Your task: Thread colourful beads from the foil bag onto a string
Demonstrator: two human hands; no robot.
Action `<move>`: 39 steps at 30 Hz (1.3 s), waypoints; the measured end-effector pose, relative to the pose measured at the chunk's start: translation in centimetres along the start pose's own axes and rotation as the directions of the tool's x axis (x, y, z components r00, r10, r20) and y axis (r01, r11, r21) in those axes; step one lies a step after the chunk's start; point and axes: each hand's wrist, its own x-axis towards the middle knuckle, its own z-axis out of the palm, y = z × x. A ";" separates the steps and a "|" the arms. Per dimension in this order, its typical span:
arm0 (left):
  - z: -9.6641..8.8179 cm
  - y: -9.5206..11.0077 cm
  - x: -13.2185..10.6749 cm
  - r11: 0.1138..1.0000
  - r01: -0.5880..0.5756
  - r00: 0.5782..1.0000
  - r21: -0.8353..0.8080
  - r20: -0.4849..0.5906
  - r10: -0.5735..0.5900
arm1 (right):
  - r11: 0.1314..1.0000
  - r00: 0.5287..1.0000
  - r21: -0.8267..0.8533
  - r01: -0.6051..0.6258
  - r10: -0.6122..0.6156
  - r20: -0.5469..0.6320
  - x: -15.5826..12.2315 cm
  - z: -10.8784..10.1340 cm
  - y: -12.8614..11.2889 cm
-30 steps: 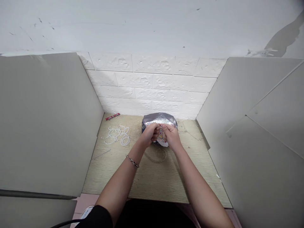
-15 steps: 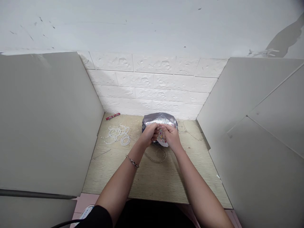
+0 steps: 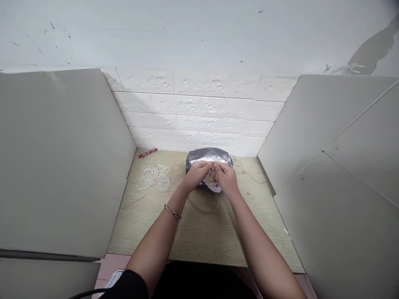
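Note:
A shiny silver glitter bag (image 3: pixel 208 157) sits at the back middle of the wooden table (image 3: pixel 199 236). My left hand (image 3: pixel 197 175) and my right hand (image 3: pixel 225 178) meet just in front of it, fingertips pinched together on a small colourful beaded piece (image 3: pixel 212 178) that I cannot make out well. A thin chain (image 3: pixel 202 206) loops on the table below my hands. My left wrist wears a bracelet (image 3: pixel 173 212).
A tangle of white bead strings (image 3: pixel 155 177) lies to the left. A small red object (image 3: pixel 147 153) rests at the back left by the brick wall. Grey panels (image 3: pixel 62 162) (image 3: pixel 336 174) wall in both sides.
My fingertips have crept slightly up and closer together over the beaded piece. The bag and the beads on the table have not moved.

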 end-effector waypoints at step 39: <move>-0.2 0.5 -0.7 0.903 0.037 0.941 -0.429 0.320 0.113 | 0.982 0.930 -0.186 0.041 -0.106 -0.351 -0.9 -0.6 -2.0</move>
